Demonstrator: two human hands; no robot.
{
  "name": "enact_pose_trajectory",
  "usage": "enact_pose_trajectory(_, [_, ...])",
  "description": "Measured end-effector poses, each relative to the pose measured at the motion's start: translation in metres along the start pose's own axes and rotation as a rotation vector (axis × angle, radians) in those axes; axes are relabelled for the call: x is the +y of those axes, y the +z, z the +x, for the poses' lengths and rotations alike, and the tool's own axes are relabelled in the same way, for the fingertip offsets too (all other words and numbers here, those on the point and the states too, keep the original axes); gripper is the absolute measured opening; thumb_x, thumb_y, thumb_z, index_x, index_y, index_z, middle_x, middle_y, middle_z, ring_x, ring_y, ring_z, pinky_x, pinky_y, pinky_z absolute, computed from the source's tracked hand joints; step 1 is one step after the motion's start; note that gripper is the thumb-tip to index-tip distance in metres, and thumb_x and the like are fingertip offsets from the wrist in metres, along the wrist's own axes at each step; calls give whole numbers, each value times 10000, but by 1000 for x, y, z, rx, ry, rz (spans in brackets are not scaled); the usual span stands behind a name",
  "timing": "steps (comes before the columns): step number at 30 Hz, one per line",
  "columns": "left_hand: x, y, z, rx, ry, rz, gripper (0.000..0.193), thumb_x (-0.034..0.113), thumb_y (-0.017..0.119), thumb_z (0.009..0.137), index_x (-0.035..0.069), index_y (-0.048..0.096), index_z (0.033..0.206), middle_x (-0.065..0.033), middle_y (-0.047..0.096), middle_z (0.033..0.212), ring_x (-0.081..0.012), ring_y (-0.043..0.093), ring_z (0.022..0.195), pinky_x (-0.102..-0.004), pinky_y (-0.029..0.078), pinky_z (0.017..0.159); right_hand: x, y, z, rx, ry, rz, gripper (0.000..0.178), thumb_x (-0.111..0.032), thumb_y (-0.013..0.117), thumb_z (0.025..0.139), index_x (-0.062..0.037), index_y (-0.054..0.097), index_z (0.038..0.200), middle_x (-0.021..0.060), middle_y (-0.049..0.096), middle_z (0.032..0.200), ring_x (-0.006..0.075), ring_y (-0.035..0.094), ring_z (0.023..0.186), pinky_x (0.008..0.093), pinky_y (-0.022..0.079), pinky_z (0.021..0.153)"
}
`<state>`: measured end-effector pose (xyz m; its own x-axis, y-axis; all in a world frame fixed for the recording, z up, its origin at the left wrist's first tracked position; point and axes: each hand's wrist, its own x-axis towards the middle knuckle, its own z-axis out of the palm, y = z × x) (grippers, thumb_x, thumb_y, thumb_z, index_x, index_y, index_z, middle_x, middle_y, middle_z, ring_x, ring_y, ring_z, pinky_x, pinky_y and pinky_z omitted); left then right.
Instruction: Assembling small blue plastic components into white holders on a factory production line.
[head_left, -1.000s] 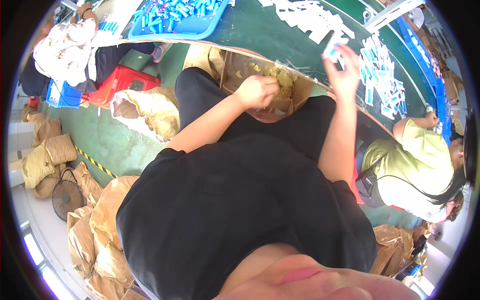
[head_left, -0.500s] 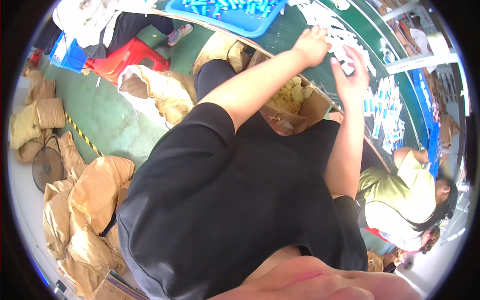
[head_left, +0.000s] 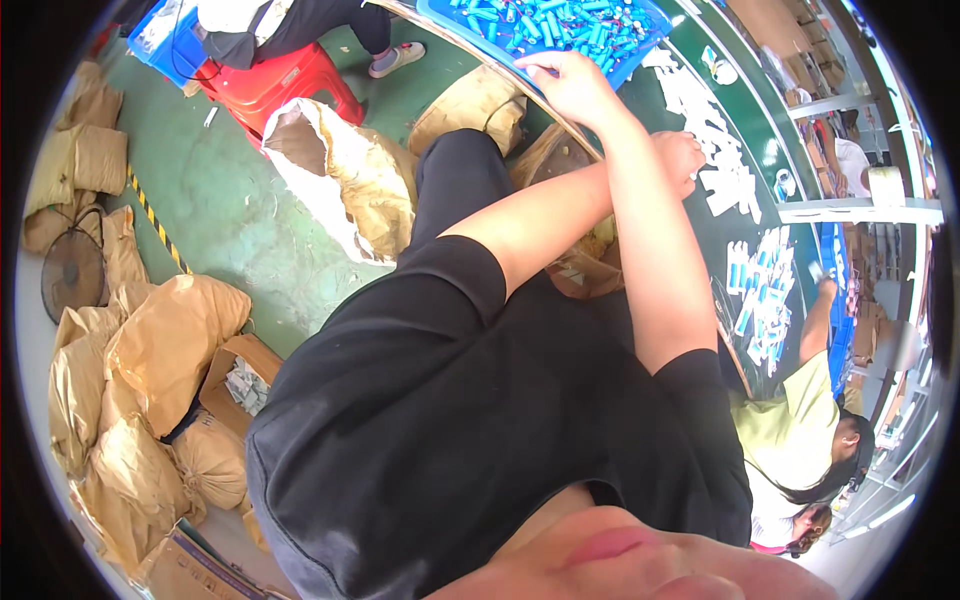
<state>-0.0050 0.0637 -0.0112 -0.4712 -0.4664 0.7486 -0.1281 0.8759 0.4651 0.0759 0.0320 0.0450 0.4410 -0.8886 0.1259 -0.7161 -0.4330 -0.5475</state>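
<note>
My left hand (head_left: 680,160) is over the green table, beside the spread of white flat pieces (head_left: 705,125). Its fingers are curled, and what they may hold is hidden. My right arm crosses above the left one. At the near edge of a blue tray (head_left: 622,76), my right hand (head_left: 572,88) has a finger stretched out to the left, and nothing shows in its grasp. Many small blue cylinders (head_left: 560,25) fill the tray. Farther right on the table lies a pile of blue cylinders with white pieces (head_left: 762,290).
A person in a yellow-green shirt (head_left: 795,410) works at the right. Left of me stand an open paper sack (head_left: 370,190) and a red stool (head_left: 290,90) with a seated person. Brown sacks (head_left: 180,330) and a fan (head_left: 73,272) are at the far left.
My right hand has moved from the white pieces leftward to the blue tray, crossing over my left arm. My left hand remains by the white pieces. The view has shifted, bringing more of the tray in.
</note>
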Motion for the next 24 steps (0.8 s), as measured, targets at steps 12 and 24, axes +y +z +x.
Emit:
enact_pose_trajectory(12, [-16, 27, -4, 53, 51, -248, 298, 288, 766, 741, 80, 720, 950, -142, 702, 998, -342, 667, 1051, -482, 548, 920, 29, -69, -138, 833, 56, 639, 169, 13, 748, 975, 52, 770, 1138, 122, 796, 991, 151, 764, 874, 281, 615, 802])
enact_pose_trajectory(24, [26, -13, -22, -393, -151, 139, 175, 96, 649, 814, 58, 769, 935, -168, 758, 989, -378, 715, 1006, -485, 582, 899, 107, -78, -262, 723, 432, -291, 210, -156, 776, 878, -48, 806, 1056, 182, 771, 1014, 341, 750, 904, 409, 593, 860])
